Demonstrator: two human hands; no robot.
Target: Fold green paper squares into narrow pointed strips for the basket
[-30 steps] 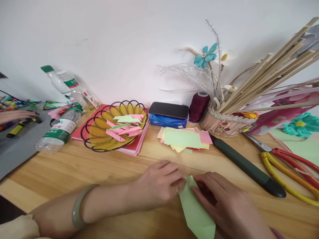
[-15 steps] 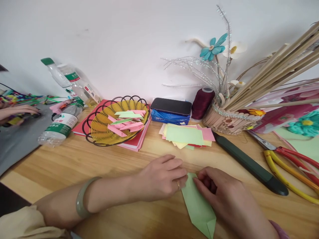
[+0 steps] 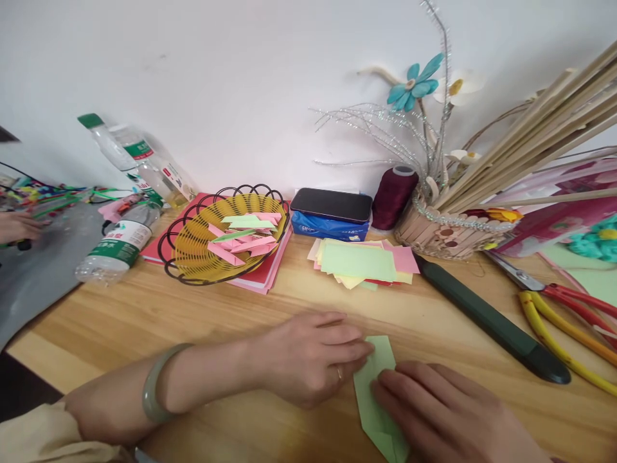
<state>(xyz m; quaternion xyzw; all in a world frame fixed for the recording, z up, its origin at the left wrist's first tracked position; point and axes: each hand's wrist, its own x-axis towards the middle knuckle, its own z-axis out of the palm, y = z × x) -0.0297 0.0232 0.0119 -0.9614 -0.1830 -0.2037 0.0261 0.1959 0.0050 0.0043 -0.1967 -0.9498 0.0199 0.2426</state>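
Observation:
A folded light green paper (image 3: 375, 379) lies on the wooden table (image 3: 144, 321) in front of me, pointed at both ends. My left hand (image 3: 313, 357), with a ring on it and a jade bangle (image 3: 153, 392) on the wrist, holds the paper's left edge with fingers pressed together. My right hand (image 3: 443, 411) lies flat on the lower right part of the paper with its fingers stretched out, and hides that part.
Behind my hands lies a stack of coloured paper sheets (image 3: 361, 262). A wire basket (image 3: 224, 235) holds folded paper strips. A phone (image 3: 331, 204) rests on a tissue pack, beside a thread spool (image 3: 391, 197) and a stick basket (image 3: 448, 235). A dark knife (image 3: 491, 318) and scissors (image 3: 559, 308) lie right. Bottles (image 3: 116, 244) and another person's hand (image 3: 17, 226) are left.
My right hand has gone from pinching the paper's top point to lying flat lower on it. The left hand shifted slightly toward me along the paper's edge. The other person's hand drew back left.

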